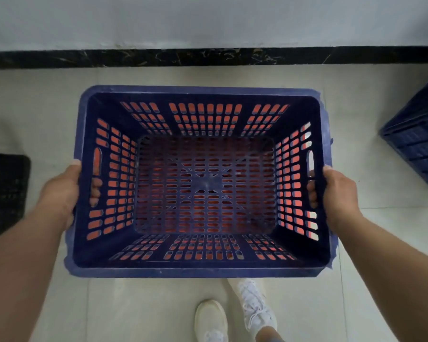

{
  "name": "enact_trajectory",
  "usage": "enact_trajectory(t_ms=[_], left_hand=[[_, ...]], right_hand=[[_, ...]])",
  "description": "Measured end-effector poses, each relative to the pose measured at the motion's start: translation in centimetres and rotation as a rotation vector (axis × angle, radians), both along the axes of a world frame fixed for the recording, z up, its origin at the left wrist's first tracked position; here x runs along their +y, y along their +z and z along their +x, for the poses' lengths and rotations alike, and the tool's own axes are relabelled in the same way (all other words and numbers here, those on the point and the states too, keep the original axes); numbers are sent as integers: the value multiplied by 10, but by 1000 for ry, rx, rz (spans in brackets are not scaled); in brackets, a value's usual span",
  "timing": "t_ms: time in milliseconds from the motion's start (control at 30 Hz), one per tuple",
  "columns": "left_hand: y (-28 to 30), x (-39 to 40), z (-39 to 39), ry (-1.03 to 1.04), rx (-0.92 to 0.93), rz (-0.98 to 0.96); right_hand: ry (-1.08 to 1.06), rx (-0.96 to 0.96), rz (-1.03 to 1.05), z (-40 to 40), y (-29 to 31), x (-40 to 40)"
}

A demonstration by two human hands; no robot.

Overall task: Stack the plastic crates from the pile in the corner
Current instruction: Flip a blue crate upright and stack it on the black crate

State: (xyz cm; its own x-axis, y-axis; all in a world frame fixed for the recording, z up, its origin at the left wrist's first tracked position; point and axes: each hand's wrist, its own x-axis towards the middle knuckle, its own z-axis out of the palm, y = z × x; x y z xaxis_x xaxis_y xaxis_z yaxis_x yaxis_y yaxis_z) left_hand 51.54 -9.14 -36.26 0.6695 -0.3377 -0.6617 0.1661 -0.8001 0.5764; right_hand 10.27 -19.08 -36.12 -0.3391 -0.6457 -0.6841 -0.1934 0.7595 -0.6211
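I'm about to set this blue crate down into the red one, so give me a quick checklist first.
1. Left hand through the handle slot: ok.
2. Right hand through its slot: ok.
3. Blue crate held level and empty: ok.
4. Red crate showing through all four walls and the base: ok.
5. Fully seated in the red crate: cannot tell.
6. White shoes behind the crate's near edge: ok.

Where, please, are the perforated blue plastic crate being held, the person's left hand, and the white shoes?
perforated blue plastic crate (203,269): head view, near rim.
left hand (62,191): head view, back of hand.
white shoes (210,319): head view, toe of one shoe.
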Motion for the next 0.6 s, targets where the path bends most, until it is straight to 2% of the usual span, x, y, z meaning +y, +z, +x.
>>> enact_trajectory(t_ms=[100, 367, 600], left_hand=[[16, 5, -4, 32, 11, -43], [110, 73, 0, 165, 275, -110], [221, 131, 0, 365, 277, -141]], right_hand=[[-13, -5, 10, -3, 14, -4], [129, -54, 0, 9, 93, -18], [361, -65, 5, 50, 194, -32]])
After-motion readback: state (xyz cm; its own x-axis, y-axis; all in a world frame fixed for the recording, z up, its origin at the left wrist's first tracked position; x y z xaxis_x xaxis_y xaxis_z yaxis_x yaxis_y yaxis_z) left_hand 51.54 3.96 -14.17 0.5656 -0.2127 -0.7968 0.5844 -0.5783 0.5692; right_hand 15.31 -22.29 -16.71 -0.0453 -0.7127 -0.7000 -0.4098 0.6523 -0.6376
